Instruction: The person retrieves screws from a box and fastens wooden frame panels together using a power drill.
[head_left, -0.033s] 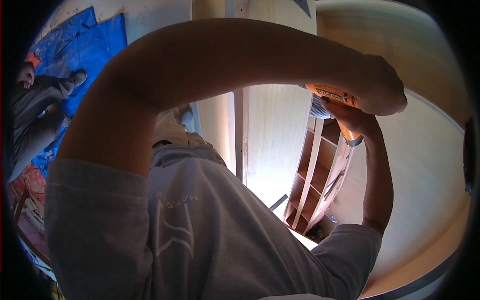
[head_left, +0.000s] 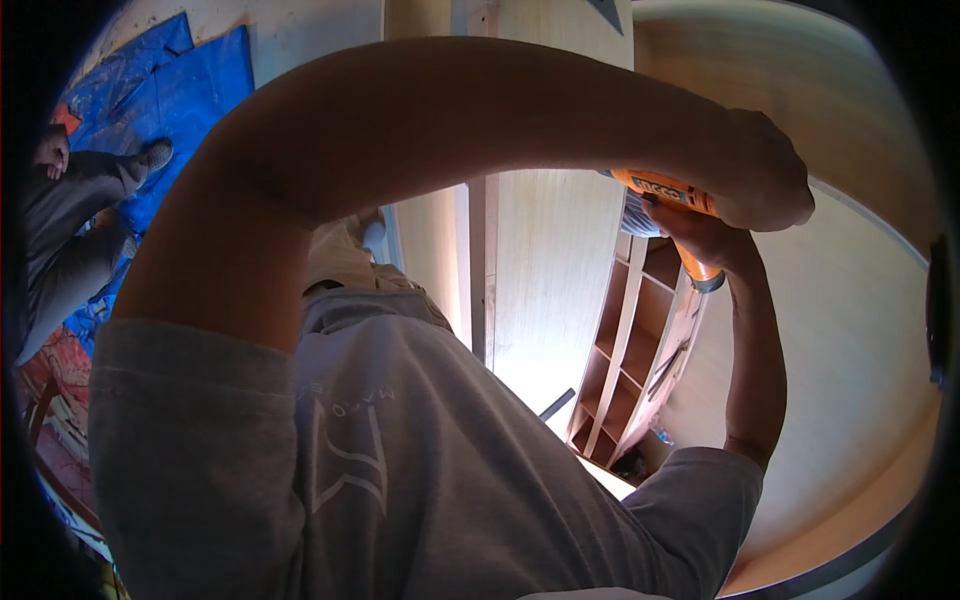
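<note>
An orange power drill (head_left: pixel 662 187) is held at the upper right, its front end pointing left. My left arm arches across the top of the view, and my left hand (head_left: pixel 768 172) is closed over the drill's rear end. Just below, my right hand (head_left: pixel 708 240) is wrapped around the handle, whose orange lower part and black end stick out beneath it. My left forearm hides the upper side of the drill, and its tip cannot be made out. Beside the hands stands a large pale wooden panel (head_left: pixel 815 350).
Below the drill is a brown shelf unit (head_left: pixel 633 345) with several compartments. Pale wooden boards (head_left: pixel 555 260) stand upright in the middle. At far left, another person's legs (head_left: pixel 75 195) and hand (head_left: pixel 50 150) show over a blue tarp (head_left: pixel 205 90).
</note>
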